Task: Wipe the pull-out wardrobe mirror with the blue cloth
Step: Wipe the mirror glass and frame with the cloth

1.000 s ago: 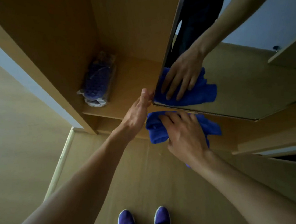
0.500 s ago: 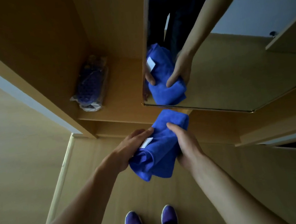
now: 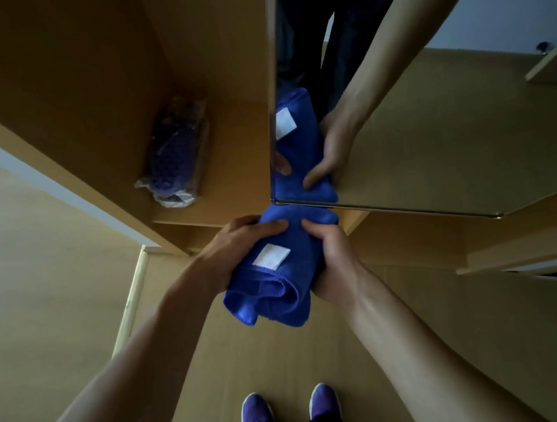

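Two hands share the load: the left hand (image 3: 239, 246) and the right hand (image 3: 332, 260) both clasp the rolled blue cloth (image 3: 277, 279), held just below the lower corner of the mirror (image 3: 435, 146). Refolding to a flat, clean face before pressing it to the glass would probably wipe best. Its white tag (image 3: 271, 256) shows no readable writing.

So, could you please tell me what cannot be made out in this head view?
- Mirror: top and right side cut off by the frame edge.
- Blue cloth: underside hidden by left hand and right hand.
- Wrapped bundle on the shelf: contents blurred by plastic and dim light.
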### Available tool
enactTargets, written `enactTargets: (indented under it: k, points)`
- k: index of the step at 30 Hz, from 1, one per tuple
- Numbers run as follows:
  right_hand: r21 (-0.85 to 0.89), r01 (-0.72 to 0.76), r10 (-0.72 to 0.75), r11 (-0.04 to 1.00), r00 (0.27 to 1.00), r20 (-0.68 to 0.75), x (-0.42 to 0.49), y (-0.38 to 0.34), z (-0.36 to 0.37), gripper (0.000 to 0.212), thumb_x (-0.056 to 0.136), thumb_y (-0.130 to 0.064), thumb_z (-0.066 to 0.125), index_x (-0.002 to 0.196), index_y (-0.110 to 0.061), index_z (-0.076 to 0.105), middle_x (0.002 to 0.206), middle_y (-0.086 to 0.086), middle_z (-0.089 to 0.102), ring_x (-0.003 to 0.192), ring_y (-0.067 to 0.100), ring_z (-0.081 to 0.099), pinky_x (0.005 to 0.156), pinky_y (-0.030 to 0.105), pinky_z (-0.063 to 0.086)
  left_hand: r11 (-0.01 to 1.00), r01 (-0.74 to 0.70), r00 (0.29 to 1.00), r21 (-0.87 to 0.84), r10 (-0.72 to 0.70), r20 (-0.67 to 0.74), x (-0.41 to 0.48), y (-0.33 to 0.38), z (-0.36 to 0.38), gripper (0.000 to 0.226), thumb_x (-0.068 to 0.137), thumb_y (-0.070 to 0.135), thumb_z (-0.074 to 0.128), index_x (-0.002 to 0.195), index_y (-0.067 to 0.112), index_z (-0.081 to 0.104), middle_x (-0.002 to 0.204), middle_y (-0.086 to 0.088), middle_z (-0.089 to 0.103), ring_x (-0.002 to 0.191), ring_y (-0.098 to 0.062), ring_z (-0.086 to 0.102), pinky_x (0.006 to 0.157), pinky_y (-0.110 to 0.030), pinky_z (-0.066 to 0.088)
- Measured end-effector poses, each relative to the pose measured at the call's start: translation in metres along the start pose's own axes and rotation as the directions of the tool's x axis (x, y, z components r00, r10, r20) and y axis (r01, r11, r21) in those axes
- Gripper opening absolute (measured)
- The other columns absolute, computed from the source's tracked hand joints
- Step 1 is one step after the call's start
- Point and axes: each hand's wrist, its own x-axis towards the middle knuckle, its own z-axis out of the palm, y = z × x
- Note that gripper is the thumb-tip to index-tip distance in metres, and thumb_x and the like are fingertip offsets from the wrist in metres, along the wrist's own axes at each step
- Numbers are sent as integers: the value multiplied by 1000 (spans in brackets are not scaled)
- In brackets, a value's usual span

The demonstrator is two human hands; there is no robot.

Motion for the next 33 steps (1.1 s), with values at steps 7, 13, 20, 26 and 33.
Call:
enactTargets:
  k: [7,13,20,26,33]
  points:
    - [162,67,-98,984,977,191,-4,-3,-3,39,95,-20,44,115,0,69,115,18,69,104,29,68,88,36,55,988,-108,994,-109,108,-12,2,14,12,36,83,17,81,116,11,71,104,-12,79,92,-28,77,70,-32,62]
    - [214,102,-130,972,984,121,-23,-20,-24,44,96,-24,42,125,4,60,118,19,66,105,31,66,91,37,53,974,-138,990,-182,139,-6,11,9,53,33,85,13,79,117,8,71,104,-13,78,94,-31,76,73,-34,62]
    - [214,85,-111,973,987,113,-29,-22,-33,47,98,-25,42,135,3,53,126,20,63,113,32,63,98,40,49,952,-138,990,-273,127,-59,17,3,60,45,80,15,83,121,14,67,108,-15,77,92,-33,77,69,-37,62]
    - [199,41,-60,979,994,93,-14,-20,-3,41,97,-19,47,132,0,55,116,16,69,103,29,68,93,39,53,964,-201,966,-174,166,-196,20,14,34,34,85,20,75,114,31,60,80,-3,76,70,-17,76,57,-28,57]
    - [234,50,-66,971,996,60,-19,-22,-2,46,96,-16,47,138,3,51,116,18,64,98,31,65,88,39,52,974,-215,964,-73,200,-175,14,15,37,41,74,30,76,113,34,66,92,-1,79,80,-21,77,64,-31,59]
